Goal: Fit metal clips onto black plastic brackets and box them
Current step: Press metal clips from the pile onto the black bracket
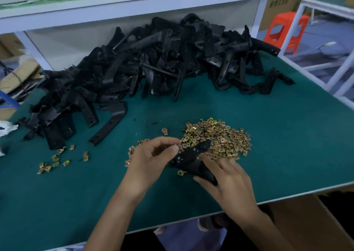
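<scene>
Grips the lower end of a black bracket (191,159) with the right hand (229,178), thumb underneath and fingers spread over the top, holding the free end up toward 11 o'clock just above the table (287,145). Meets that free end with the left hand (151,160), thumb and forefinger curled into a pinch at the edge; cannot tell whether a clip sits between them, too small and blurred. Works right over the near rim of the heap of clips (220,137) at 1 o'clock, with stray clips (55,160) out at 9 o'clock and the pile of brackets (153,59) spread from 10 to 1 o'clock at the back. Finds a cardboard box (306,222) at 5 o'clock, below the table's near edge. Risks, by judgement: seating a clip crooked and missing the hole through a skewed push; letting the bracket twist under a one-ended hold; brushing loose clips off the near edge with the right wrist.
</scene>
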Available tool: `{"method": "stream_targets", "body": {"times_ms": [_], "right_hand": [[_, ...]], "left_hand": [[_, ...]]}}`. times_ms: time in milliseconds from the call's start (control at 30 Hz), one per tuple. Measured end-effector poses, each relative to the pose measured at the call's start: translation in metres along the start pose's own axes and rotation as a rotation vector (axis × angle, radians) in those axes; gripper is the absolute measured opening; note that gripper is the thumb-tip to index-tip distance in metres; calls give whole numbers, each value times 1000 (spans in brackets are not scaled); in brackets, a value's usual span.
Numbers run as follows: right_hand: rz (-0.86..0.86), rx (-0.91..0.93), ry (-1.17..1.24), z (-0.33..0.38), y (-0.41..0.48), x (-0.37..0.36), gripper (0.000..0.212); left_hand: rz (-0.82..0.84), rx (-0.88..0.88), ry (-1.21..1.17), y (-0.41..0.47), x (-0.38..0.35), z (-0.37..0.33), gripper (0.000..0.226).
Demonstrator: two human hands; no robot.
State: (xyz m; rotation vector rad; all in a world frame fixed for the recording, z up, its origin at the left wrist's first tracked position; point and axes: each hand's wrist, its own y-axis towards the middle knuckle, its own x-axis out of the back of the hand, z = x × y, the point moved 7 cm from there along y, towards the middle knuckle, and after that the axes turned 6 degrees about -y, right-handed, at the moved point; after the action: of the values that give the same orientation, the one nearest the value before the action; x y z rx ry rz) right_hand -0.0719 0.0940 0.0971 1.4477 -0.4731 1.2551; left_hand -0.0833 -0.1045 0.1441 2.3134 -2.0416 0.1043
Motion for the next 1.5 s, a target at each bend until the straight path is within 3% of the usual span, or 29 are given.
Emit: {"method": "stream_targets", "body": {"times_ms": [433,700,833,1100,1300,1500], "right_hand": [[25,-30,-5,0,0,0,57],[47,-21,15,1,-1,-1,56],[65,-33,19,1,-2,-2,58],[54,-55,20,0,-2,2,58],[56,-50,16,1,-1,3,58],[53,-50,25,1,-2,2,58]], "left_hand": [[-40,50,5,-3,1,4,17],[59,35,21,-9,-2,7,21],[-53,125,-85,-6,6,12,16],[-7,-4,25,-5,11,-1,31],[9,-7,16,-4,9,-3,13],[5,32,-39,-5,9,3,18]]}}
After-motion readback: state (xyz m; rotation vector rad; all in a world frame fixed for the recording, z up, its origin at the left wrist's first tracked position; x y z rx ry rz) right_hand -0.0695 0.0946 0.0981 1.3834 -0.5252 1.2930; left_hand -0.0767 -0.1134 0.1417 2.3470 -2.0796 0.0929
